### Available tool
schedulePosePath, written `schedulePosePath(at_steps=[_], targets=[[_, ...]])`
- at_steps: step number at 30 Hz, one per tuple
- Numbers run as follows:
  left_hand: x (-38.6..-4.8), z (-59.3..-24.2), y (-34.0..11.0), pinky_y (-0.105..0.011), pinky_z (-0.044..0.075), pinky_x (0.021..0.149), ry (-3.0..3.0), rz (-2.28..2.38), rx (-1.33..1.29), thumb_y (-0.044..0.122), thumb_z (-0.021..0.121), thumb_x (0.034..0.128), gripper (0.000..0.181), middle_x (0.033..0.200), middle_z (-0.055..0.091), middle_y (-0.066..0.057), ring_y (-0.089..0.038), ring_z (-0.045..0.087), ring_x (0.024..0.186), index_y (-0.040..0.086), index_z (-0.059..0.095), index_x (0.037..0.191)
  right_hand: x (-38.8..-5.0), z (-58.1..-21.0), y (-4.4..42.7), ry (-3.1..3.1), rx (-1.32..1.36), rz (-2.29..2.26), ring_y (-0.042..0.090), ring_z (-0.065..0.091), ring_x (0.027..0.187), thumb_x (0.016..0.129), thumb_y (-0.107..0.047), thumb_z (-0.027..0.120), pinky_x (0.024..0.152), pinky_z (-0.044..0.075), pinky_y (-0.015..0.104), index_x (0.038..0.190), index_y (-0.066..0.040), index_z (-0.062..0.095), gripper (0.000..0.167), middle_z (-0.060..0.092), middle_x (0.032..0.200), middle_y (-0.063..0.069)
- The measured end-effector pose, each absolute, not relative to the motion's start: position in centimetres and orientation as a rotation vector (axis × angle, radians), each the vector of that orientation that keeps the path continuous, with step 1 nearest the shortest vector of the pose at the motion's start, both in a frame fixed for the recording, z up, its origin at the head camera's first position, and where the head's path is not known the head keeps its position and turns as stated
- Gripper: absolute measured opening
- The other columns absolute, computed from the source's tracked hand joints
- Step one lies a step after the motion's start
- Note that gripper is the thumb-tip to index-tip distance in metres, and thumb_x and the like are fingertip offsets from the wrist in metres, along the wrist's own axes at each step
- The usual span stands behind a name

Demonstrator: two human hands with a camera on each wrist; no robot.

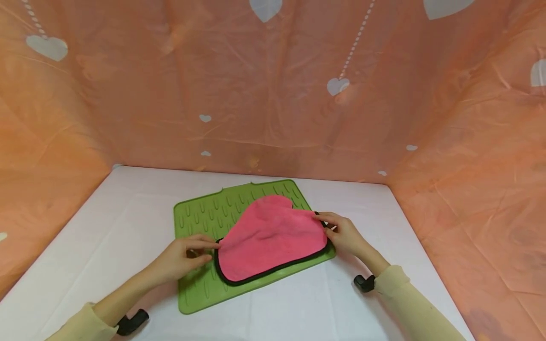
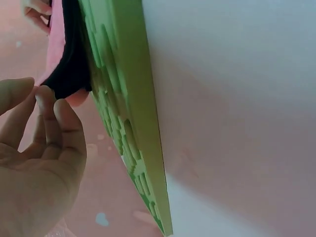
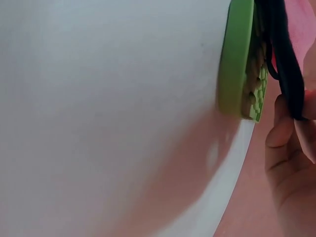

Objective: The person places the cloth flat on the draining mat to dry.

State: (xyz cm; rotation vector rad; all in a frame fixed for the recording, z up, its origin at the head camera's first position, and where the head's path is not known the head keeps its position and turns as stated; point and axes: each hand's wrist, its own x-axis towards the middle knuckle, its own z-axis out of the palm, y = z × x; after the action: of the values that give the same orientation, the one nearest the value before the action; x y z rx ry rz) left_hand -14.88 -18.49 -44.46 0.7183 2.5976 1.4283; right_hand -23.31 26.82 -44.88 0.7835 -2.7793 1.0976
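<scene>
While the left hand (image 1: pixel 181 259) pinches the black-edged pink cloth (image 1: pixel 273 237) at its left side, the right hand (image 1: pixel 344 234) pinches it at the right, with the cloth over the green ridged mat (image 1: pixel 192 296) on the white table (image 1: pixel 298 303), mat showing at left and far side, orange heart-print sheet (image 1: pixel 264 94) behind.

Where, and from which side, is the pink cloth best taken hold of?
Probably pinch the pink cloth by its black border at the left and right ends, one hand coming from each side. It looks soft and wide, and the left hand and right hand are at those ends.
</scene>
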Motion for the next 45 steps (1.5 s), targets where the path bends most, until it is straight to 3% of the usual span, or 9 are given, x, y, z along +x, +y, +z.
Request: schedulePosePath(at_steps=[10,14,18,28,33,37,45], targets=[[-14.7,-44.5,-19.0,-0.025,0.056,0.076,2.553,1.296,0.781,0.015,0.074,0.0965,0.032,0.122,0.067,-0.01,-0.005,0.061,0.091,0.004,0.073,0.127,-23.3,-45.2,27.1,-2.944,0.823,1.069,0.019,0.062,0.093,0.094,0.005,0.063,0.076,0.054,0.027,0.131,-0.003,0.071,0.039,0.064,0.134,0.02],[-15.2,-44.1,-19.4,-0.026,0.055,0.071,2.576,1.269,0.737,0.018,0.071,0.0989,0.026,0.111,0.07,-0.004,-0.006,0.062,0.086,0.007,0.073,0.122,-23.8,-44.6,27.0,-2.876,0.813,1.013,0.016,0.06,0.084,0.095,0.0,0.068,0.071,0.052,0.027,0.122,-0.005,0.074,0.028,0.067,0.124,0.016],[-16.6,-43.5,-19.3,-0.028,0.054,0.067,2.616,1.276,0.681,0.018,0.069,0.1008,0.02,0.102,0.071,-0.004,-0.009,0.065,0.083,0.006,0.071,0.117,-24.8,-43.6,26.2,-2.802,0.787,0.968,0.021,0.065,0.087,0.094,-0.001,0.071,0.07,0.054,0.03,0.116,-0.003,0.075,0.023,0.068,0.12,0.015],[-21.2,-43.4,-16.6,-0.032,0.055,0.067,2.623,1.338,0.56,0.017,0.066,0.102,0.026,0.114,0.071,-0.012,-0.02,0.066,0.092,0.002,0.069,0.123,-28.6,-41.9,22.3,-2.822,0.754,1.079,0.031,0.07,0.101,0.097,-0.012,0.067,0.082,0.057,0.042,0.124,0.001,0.071,0.03,0.072,0.121,0.015],[-22.9,-43.8,-15.0,-0.035,0.054,0.068,2.568,1.385,0.519,0.02,0.064,0.1028,0.03,0.12,0.069,-0.017,-0.022,0.068,0.092,0.0,0.068,0.125,-30.4,-42.4,20.9,-2.855,0.735,1.094,0.032,0.07,0.102,0.096,-0.012,0.066,0.086,0.056,0.041,0.124,0.002,0.071,0.031,0.074,0.116,0.015],[-23.9,-44.0,-14.0,-0.035,0.055,0.073,2.539,1.388,0.512,0.02,0.063,0.1037,0.034,0.123,0.068,-0.02,-0.025,0.069,0.097,-0.003,0.065,0.129,-31.5,-42.8,20.2,-2.873,0.745,1.103,0.034,0.071,0.1,0.096,-0.012,0.067,0.089,0.056,0.044,0.123,0.004,0.07,0.032,0.075,0.112,0.017],[-25.1,-45.1,-12.8,-0.046,0.055,0.089,2.538,1.319,0.539,0.022,0.064,0.1024,0.038,0.117,0.067,-0.018,-0.032,0.065,0.109,-0.005,0.062,0.129,-32.8,-44.0,18.9,-2.985,0.73,1.084,0.028,0.072,0.105,0.098,-0.019,0.069,0.093,0.055,0.04,0.124,-0.002,0.072,0.031,0.075,0.116,0.014]])
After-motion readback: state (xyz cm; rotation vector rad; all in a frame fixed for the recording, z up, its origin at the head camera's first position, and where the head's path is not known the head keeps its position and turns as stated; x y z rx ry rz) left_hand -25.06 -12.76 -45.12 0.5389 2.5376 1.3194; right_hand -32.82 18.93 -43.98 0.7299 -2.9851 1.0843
